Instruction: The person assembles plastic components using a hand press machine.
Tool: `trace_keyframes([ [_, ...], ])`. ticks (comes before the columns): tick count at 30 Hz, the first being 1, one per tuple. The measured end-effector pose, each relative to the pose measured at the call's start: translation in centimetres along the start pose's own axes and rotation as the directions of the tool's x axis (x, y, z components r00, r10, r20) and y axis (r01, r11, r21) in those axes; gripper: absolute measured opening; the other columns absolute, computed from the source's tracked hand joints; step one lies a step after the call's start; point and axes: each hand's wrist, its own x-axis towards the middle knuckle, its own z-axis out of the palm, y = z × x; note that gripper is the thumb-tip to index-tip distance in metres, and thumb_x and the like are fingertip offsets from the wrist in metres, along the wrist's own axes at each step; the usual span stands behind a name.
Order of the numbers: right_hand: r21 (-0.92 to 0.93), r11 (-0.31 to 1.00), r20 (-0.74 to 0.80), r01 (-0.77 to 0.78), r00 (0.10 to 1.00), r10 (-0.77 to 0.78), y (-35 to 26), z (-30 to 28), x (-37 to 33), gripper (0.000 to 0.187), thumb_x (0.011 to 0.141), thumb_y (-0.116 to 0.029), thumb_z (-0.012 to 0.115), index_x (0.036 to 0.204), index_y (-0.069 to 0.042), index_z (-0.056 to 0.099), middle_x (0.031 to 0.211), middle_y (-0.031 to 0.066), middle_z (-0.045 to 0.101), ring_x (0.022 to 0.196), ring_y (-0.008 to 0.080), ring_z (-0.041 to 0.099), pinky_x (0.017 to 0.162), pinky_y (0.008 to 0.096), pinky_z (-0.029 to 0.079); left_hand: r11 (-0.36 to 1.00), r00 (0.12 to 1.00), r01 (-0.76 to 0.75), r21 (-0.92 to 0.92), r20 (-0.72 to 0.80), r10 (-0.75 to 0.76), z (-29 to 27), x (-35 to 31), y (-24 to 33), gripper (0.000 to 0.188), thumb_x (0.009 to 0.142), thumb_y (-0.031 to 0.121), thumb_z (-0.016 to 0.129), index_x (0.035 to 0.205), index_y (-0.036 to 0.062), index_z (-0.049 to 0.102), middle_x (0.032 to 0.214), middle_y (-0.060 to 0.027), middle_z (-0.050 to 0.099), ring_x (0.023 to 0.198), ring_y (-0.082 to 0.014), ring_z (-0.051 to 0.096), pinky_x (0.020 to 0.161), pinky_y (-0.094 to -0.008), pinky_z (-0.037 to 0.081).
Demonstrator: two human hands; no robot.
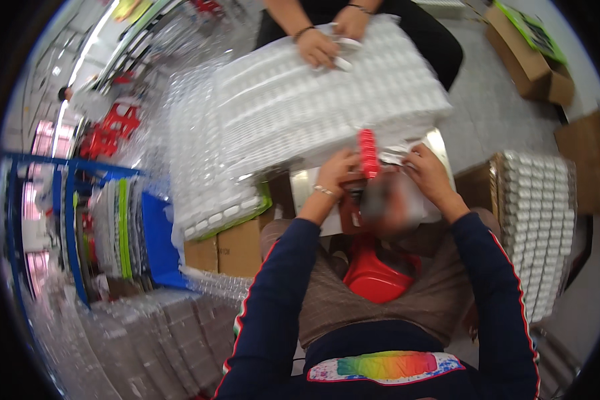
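Note:
My left hand [338,172], with a bracelet at the wrist, is closed beside a ridged red strip [369,153]. What its curled fingers hold is hidden. To the right, my right hand [431,172] pinches the edge of a crumpled white and silvery piece [395,155], whose kind I cannot make out. Both hands are over a small metal-topped table [439,143]. Below them a reddish-brown thing [350,215] shows partly, next to a blurred patch. A red stool [379,270] stands between my knees.
A large plastic-wrapped stack of white pieces [313,103] lies ahead. Across it, another person's hands [317,48] hold a small white part. More wrapped white stacks [537,227] stand at right. Cardboard boxes [527,60] are at far right; a blue rack [73,227] is at left.

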Motion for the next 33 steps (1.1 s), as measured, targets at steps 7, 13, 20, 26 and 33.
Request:
trace_keyframes([
  [7, -0.08, 0.989, 0.033, -0.124, 0.991, 0.127, 0.6, -3.3, -3.2, 0.014, 0.079, -0.003, 0.068, 0.09, -0.002, 0.06, 0.097, 0.0125, 0.058, 0.089, 0.0311, 0.06, 0.078, 0.0368, 0.048, 0.474, 0.943, -0.316, 0.821, 0.218, 0.252, 7.2, 2.8, 10.4, 0.012, 0.08, 0.017, 0.061, 0.088, 0.0168, 0.069, 0.087, -0.0064, 0.056, 0.087, -0.027, 0.061, 0.077, -0.0395, 0.05],
  [13, 0.072, 0.981, 0.093, -0.177, 0.981, 0.17, -1.6, -5.2, -6.6, 0.012, 0.083, 0.0, 0.064, 0.093, 0.002, 0.058, 0.091, 0.0134, 0.063, 0.089, 0.0251, 0.064, 0.084, 0.032, 0.048, 0.381, 0.832, -0.39, 0.838, 0.143, 0.536, 6.0, -0.3, 10.4, 0.009, 0.082, 0.015, 0.061, 0.086, 0.0103, 0.067, 0.101, -0.0059, 0.059, 0.096, -0.0262, 0.059, 0.084, -0.0389, 0.048],
  [20, 0.1, 0.971, 0.041, -0.215, 0.976, 0.212, -3.9, -3.5, -9.4, 0.009, 0.087, -0.003, 0.062, 0.094, 0.002, 0.058, 0.088, 0.0073, 0.06, 0.085, 0.0156, 0.059, 0.081, 0.0281, 0.046, 0.718, 0.855, -0.052, 0.694, -0.341, 0.39, 6.4, -8.8, 10.2, 0.02, 0.081, 0.018, 0.07, 0.097, 0.0077, 0.063, 0.097, -0.0098, 0.065, 0.082, -0.0305, 0.063, 0.07, -0.0382, 0.052],
  [26, 0.048, 0.982, 0.058, -0.182, 0.982, 0.179, -5.2, -3.1, -11.0, 0.011, 0.085, 0.001, 0.061, 0.096, 0.002, 0.059, 0.09, 0.0096, 0.06, 0.087, 0.0196, 0.06, 0.082, 0.0294, 0.047, 0.87, 0.787, -0.011, 0.493, -0.532, 0.312, 9.7, -12.8, 10.1, 0.041, 0.077, 0.011, 0.072, 0.116, 0.005, 0.06, 0.095, -0.0138, 0.063, 0.088, -0.0327, 0.062, 0.077, -0.0397, 0.051],
  [33, 0.0, 0.989, 0.071, -0.151, 0.986, 0.151, -6.4, -2.3, -11.4, 0.011, 0.084, -0.001, 0.06, 0.095, 0.0, 0.057, 0.096, 0.0134, 0.059, 0.091, 0.0301, 0.061, 0.081, 0.0342, 0.048, 0.84, 0.832, -0.088, 0.535, -0.425, 0.358, 11.7, -12.3, 9.8, 0.036, 0.076, 0.006, 0.072, 0.11, 0.0042, 0.064, 0.1, -0.0155, 0.063, 0.094, -0.0352, 0.06, 0.082, -0.0419, 0.049],
])
